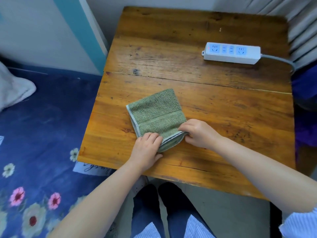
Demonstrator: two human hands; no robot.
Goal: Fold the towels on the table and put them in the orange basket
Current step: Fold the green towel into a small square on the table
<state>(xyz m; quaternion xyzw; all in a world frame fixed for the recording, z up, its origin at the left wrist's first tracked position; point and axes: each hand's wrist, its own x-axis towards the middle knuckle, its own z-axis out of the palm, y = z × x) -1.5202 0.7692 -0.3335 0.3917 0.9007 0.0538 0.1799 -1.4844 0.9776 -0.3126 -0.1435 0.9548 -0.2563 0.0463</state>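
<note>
1. While both forearms reach in from the near edge, the left hand [147,148] grips the near-left corner of the green towel [155,114], fingers curled over the top and thumb seemingly tucked at the underside.
2. Just beside it, the right hand [197,133] pinches the near-right corner, fingertips pressed together on the stacked layers and thumb below the hem.
3. Between the two hands the pale-edged hems lie in several layers, so the towel looks already folded at least once; I judge the step in hand to be squaring the near edge or starting another fold.
4. Beyond the hands, the towel lies flat and slightly askew on the wooden table [223,117], towards its near-left part.
5. Risk: if one hand lifts before the other, the layers could slide and the hems splay apart, spoiling the fold.
6. Risk: pulling towards the near edge could drag the towel off the table onto the floor.
7. Further off, a white power strip [231,53] sits well apart at the far right, its cable running off the edge.
8. No orange basket is visible, so the carry will mean turning away, and a loose grip could let the fold open.
</note>
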